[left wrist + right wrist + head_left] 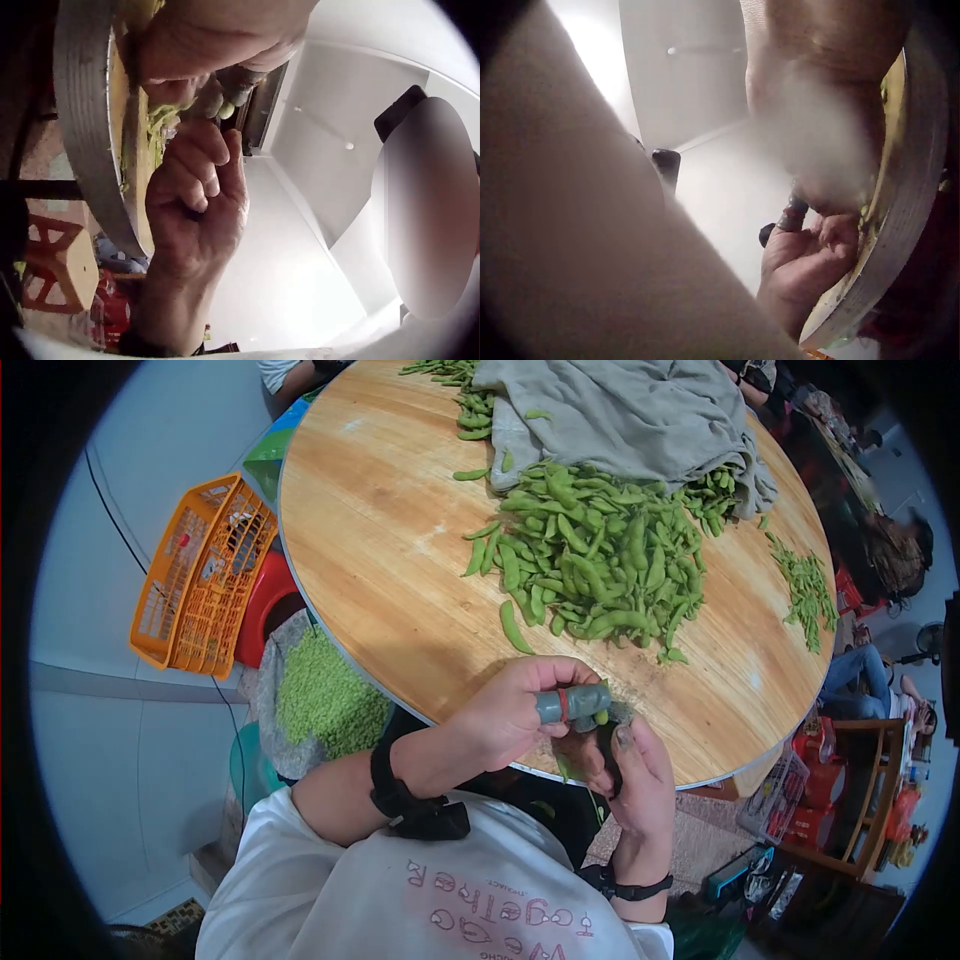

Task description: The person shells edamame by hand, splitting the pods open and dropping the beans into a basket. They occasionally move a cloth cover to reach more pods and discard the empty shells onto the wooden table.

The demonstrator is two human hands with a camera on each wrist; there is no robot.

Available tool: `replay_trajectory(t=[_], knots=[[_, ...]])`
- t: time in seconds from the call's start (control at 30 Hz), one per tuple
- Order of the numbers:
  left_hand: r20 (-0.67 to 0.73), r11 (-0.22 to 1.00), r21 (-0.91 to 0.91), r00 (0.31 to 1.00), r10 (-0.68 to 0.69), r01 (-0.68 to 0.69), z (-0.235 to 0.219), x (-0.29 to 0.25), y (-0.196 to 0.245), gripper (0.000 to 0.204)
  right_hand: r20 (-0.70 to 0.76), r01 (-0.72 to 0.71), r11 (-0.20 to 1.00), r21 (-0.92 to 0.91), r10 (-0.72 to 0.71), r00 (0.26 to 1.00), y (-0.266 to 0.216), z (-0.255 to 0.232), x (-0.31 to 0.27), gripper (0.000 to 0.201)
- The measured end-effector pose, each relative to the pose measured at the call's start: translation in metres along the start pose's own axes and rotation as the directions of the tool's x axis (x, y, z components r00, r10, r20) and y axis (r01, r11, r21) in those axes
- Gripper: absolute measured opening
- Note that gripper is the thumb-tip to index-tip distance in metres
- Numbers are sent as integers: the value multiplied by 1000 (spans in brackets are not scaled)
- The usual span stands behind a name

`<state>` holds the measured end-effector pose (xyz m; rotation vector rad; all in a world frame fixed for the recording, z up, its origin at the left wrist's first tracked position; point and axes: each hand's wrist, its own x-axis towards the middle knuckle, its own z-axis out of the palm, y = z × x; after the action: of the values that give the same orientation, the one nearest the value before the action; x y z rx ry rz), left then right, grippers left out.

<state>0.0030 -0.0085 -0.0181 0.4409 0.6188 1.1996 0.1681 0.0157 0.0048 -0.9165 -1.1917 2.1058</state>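
Observation:
Over the near table edge in the head view, the left hand (512, 712) and right hand (643, 768) meet at a green pod (601, 716). A grey-blue cover with a red band (564, 705) is on the left thumb. Both hands pinch the pod, which is mostly hidden by fingers. The left wrist view has a pale green bit (227, 111) at the covered fingertips, above the curled fingers of the right hand (191, 187). In the right wrist view, the left hand (806, 266) is curled below the blurred near hand. A pod pile (610, 560) lies beyond the hands.
A grey cloth (620, 420) covers the far part of the round wooden table (370, 510). Thin pods (805, 590) lie at its right. Left of the table are a lined container of shelled beans (325, 690), a red stool (268, 600) and an orange crate (180, 590).

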Motion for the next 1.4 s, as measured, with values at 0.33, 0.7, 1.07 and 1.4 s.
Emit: replay_trajectory(t=[0.33,0.7,1.07,1.4], knots=[[-229,984,179,973,20,22,23,-4,1,15,10,76,986,-146,-76,997,5,-3,-2,18],[178,986,-130,981,-81,105,8,2,0,8,193,-189,843,503,103,976,0,-6,-10,22],[242,496,825,963,121,-270,2,5,24,20,-4,-66,997,30,66,998,-1,-14,0,10],[116,929,360,984,-132,83,-4,8,27,15,-17,-75,993,-93,74,997,-8,-18,2,12]])
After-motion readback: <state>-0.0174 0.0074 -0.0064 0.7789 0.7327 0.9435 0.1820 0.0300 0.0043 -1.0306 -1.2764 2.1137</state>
